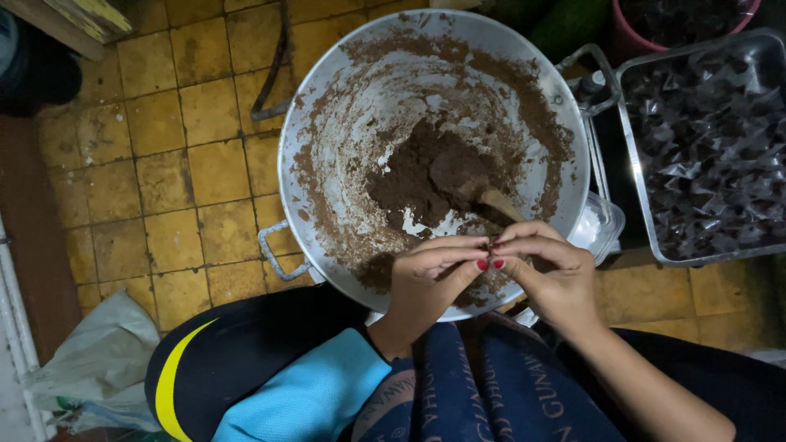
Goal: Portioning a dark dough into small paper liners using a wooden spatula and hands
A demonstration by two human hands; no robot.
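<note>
A big round metal basin [327, 123] stands on the floor before me, smeared with brown paste, with a dark brown heap [426, 172] near its middle. A wooden spoon [499, 202] sticks out of the heap. My left hand [430, 274] and my right hand [548, 266] meet over the basin's near rim, fingertips pinched together on a small dark bit that I can hardly make out. The nails are painted red.
A metal tray [634, 164] full of small shiny dark wrapped pieces sits at the right. A clear plastic box [602, 221] lies beside the basin. A pale plastic bag [98, 360] lies at the lower left on yellow tiles. My knees fill the bottom.
</note>
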